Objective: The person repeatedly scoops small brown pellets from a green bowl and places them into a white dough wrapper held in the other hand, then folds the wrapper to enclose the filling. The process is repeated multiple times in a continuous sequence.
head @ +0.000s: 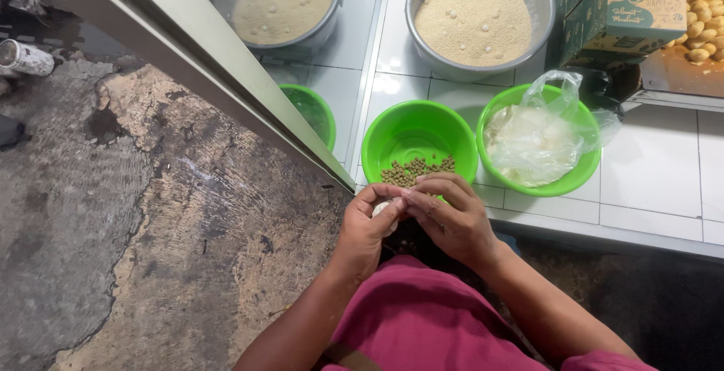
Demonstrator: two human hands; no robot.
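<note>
My left hand (367,224) and my right hand (449,216) meet just in front of a green bowl (419,134) on a white tiled counter. Together they pinch a small pale lump (383,206), which sits in my left palm with my right fingers pressed over it. The green bowl holds a small heap of dark round pellets (416,171) at its near side. Most of the lump is hidden by my fingers.
A second green bowl (562,184) to the right holds a clear plastic bag (537,137) with pale contents. A metal basin of beige crumbs (473,18) stands behind, mirrored in a glass pane on the left. Green boxes (633,1) and small golden pieces (705,9) are far right. Rough concrete floor (151,228) lies left.
</note>
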